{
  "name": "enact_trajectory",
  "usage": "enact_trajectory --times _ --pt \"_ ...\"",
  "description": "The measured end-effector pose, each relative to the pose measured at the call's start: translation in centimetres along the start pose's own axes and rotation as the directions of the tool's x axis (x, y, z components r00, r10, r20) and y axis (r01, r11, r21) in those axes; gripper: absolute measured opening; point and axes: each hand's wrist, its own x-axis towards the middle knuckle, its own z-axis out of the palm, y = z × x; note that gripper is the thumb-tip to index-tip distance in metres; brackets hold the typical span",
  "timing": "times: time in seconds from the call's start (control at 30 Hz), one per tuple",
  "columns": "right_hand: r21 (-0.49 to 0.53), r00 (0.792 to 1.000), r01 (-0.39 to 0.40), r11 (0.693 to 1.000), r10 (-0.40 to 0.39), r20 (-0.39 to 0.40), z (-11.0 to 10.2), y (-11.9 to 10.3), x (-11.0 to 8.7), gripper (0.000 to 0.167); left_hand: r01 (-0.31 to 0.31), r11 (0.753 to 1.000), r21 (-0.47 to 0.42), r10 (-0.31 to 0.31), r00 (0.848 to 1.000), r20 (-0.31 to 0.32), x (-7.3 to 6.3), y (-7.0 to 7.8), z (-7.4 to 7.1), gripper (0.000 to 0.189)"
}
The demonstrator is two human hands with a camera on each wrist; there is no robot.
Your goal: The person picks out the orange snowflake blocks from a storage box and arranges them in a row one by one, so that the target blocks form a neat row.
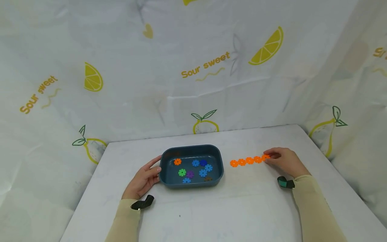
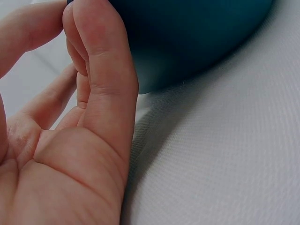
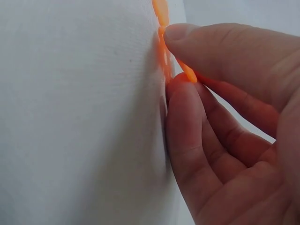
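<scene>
My left hand [image 1: 144, 178] holds the left end of a dark blue rectangular tray [image 1: 165, 183], thumb at the rim and fingers along the outer wall. In the left wrist view the fingers lie against the tray's side [image 2: 187, 42]. A row of several orange notched plastic discs [image 1: 249, 160] lies on the table right of the tray. At the row's right end, my right hand [image 1: 285, 161] pinches an orange disc [image 3: 188, 71] between thumb and fingers, seen tilted in the right wrist view. Its fingertips are close over the white tabletop.
Inside the tray lie loose notched discs: one orange [image 1: 177, 162], one green [image 1: 182, 172], one purple [image 1: 190, 174], one brown [image 1: 208, 179] and several blue [image 1: 203, 173]. A white table [image 1: 223, 215] is backed by a lemon-print curtain [image 1: 136, 101].
</scene>
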Motion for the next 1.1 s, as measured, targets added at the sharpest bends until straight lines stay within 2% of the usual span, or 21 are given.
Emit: enact_trajectory --times 1.1 --pt "-0.01 1.0 0.002 1.0 -0.002 -0.011 0.2 0.1 0.08 0.04 0.003 1.0 -0.003 -0.003 1.0 -0.01 0.06 0.11 0.07 0.065"
